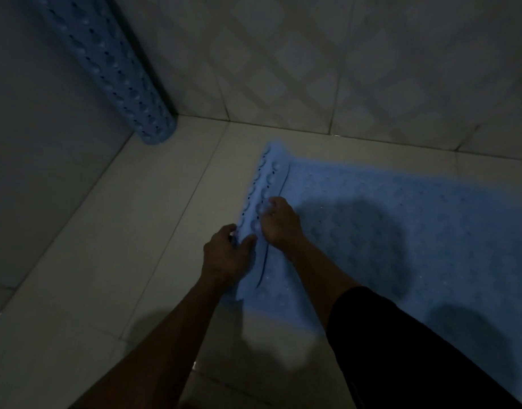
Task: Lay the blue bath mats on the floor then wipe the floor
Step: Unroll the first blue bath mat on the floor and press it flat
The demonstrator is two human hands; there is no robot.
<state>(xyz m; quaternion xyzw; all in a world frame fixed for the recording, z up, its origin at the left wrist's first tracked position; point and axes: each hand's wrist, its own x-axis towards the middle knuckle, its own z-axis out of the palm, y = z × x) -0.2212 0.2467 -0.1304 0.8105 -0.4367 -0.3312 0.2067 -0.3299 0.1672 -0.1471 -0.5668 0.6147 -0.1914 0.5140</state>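
A blue bath mat [401,219] lies spread over the pale tiled floor [112,261] on the right of the view, its surface covered in rows of raised round bumps, with lines of small dark holes showing along the part that is not yet flat. Its left edge [261,187] curls up and over in a narrow roll, running from near the far wall toward the person. The left hand [225,255] grips that curled edge at its near end, thumb on top and fingers [224,230] wrapped around the outer side. The right hand [278,221] rests on the roll just beyond it, fingers bent and pressing down on the bumps; whether they close around the edge cannot be told in the dim light. A black sleeve [401,349] covers the right arm above the forearm. A second blue mat [115,72], rolled into a tight tube with the same bumps and holes, stands tilted in the corner where the two tiled walls [312,60] meet, its lower end on the floor. Between the curled edge and the left wall, bare floor stretches open, and a strip of bare tile separates the mat's far edge from the back wall.
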